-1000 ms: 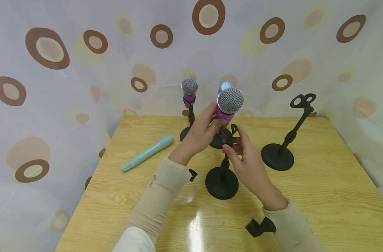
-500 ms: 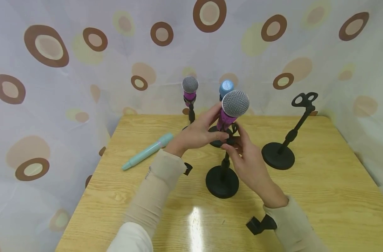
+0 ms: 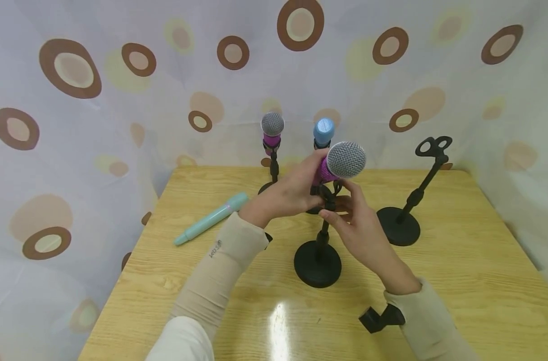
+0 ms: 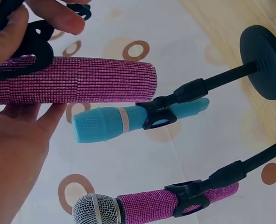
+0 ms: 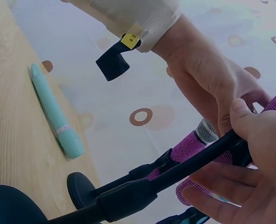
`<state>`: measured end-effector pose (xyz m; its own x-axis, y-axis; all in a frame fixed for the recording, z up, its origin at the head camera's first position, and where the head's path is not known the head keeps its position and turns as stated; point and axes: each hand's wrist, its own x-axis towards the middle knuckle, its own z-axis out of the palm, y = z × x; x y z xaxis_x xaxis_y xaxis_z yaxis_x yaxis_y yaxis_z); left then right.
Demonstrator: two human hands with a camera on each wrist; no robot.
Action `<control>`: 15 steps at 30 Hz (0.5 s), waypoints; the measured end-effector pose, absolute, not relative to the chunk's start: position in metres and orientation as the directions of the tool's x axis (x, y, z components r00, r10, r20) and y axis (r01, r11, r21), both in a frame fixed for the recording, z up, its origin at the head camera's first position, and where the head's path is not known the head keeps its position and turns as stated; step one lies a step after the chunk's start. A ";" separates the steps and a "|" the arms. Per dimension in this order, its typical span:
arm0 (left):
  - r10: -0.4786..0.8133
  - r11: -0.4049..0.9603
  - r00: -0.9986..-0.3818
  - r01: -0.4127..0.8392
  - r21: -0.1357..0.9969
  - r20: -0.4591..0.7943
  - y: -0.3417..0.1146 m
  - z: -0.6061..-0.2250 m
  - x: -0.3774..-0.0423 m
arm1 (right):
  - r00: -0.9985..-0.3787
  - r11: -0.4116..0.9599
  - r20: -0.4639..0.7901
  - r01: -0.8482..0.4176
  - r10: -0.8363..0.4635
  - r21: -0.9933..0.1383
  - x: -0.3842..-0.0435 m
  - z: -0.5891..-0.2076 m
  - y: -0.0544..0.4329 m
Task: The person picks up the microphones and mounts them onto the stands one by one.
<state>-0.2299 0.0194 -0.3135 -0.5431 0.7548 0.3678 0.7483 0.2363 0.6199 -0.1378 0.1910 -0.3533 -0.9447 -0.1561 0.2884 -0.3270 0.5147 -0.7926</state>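
A microphone with a silver mesh head (image 3: 346, 159) and a purple glittery handle (image 4: 100, 80) lies tilted at the top of the nearest black stand (image 3: 317, 264). My left hand (image 3: 289, 193) grips it around the handle, just behind the head. My right hand (image 3: 364, 238) pinches the stand right under its clip (image 4: 40, 53), thumb on the near side. In the left wrist view, the clip's loop wraps over the purple handle, whose tail end sticks out beyond it. Part of the clip is hidden behind fingers.
Behind stand another purple microphone (image 3: 272, 125) and a blue microphone (image 3: 324, 131), both in stands. A stand with a bare double-ring clip (image 3: 433, 145) is at the right. A mint-green microphone (image 3: 210, 219) lies on the wooden table (image 3: 165, 306) at the left. A patterned curtain hangs behind.
The microphone in my left hand has shifted right and slightly down, its head tipping further to the right. My left hand has moved with it. My right hand stays at the stand's top.
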 end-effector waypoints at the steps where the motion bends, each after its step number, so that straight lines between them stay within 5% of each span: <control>1: 0.752 0.249 -0.554 0.741 0.623 0.359 0.020 -0.313 -0.230 | -0.944 0.509 0.287 -0.331 -0.165 -0.794 -0.138 -0.353 0.191; 15: 0.736 0.352 -0.611 0.714 0.605 0.293 0.021 -0.308 -0.228 | -0.961 0.475 0.125 -0.231 -0.245 -0.849 -0.154 -0.337 0.212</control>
